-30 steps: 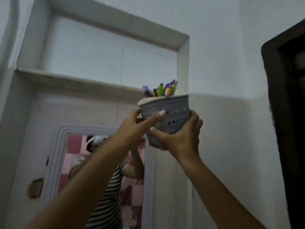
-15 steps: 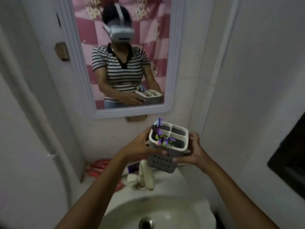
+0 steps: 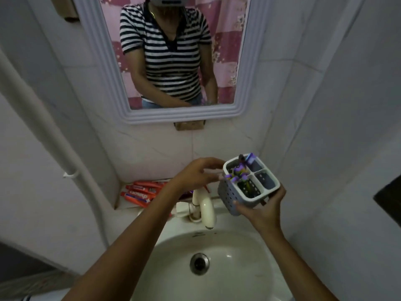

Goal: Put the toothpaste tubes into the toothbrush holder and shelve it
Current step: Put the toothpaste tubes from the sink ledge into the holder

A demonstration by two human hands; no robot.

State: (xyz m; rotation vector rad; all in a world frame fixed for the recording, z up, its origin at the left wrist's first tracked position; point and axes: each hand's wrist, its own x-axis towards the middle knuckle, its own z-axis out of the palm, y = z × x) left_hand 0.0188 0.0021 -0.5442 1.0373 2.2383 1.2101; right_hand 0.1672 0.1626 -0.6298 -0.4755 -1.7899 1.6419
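A grey toothbrush holder (image 3: pixel 230 195) with four compartments and perforated walls is held tilted above the sink's right side. My right hand (image 3: pixel 261 208) grips it from beneath. Purple and green toothbrushes (image 3: pixel 238 171) stick out of its far-left compartment. My left hand (image 3: pixel 196 173) hovers just left of the holder's rim, fingers spread, holding nothing. Several red toothpaste tubes (image 3: pixel 138 192) lie on the ledge behind the sink, left of the tap; my left forearm hides part of them.
A white sink (image 3: pixel 249 268) with a drain sits below, and a cream tap (image 3: pixel 205 208) stands at its back edge. A framed mirror (image 3: pixel 104 61) hangs above. A white pipe (image 3: pixel 41 127) runs down the left wall. Tiled walls close in on both sides.
The holder came down from the high shelf to just above the sink. My left hand let go of it and moved slightly left; my right hand still grips it.
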